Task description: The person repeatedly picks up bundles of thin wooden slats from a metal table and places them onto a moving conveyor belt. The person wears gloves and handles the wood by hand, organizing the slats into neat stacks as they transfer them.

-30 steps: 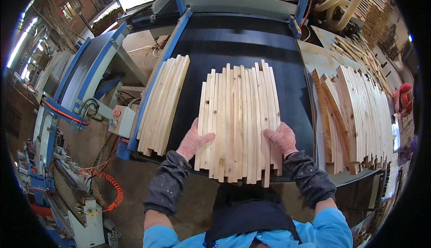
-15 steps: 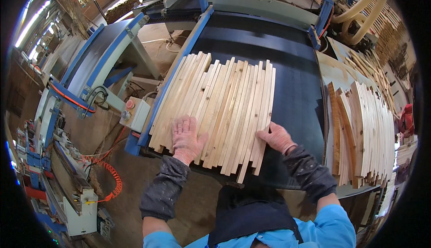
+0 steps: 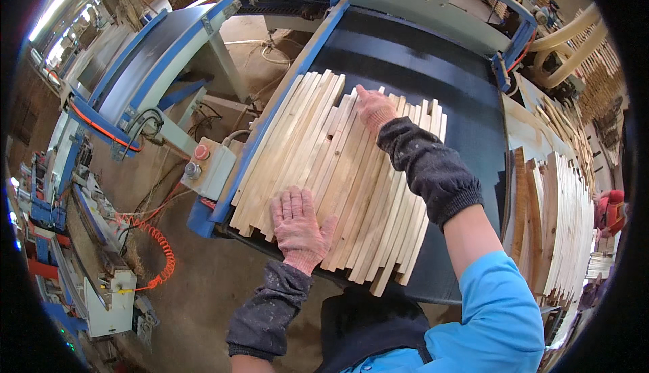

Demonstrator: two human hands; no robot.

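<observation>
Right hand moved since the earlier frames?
Yes. Judged against the blue rail beside the slats, the right hand has gone forward and left, from their near right edge to their far ends.

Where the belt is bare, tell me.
Bare: the black belt between the wooden strips and grey crossbeam; also between strips and side table, though the right sleeve crosses above. Crowded: the belt's left, under strips and both hands.

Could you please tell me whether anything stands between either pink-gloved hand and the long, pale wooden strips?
Nothing visible does: the pink-gloved left hand lies over the near ends of the long, pale wooden strips, and the right hand is at their far ends.
</observation>
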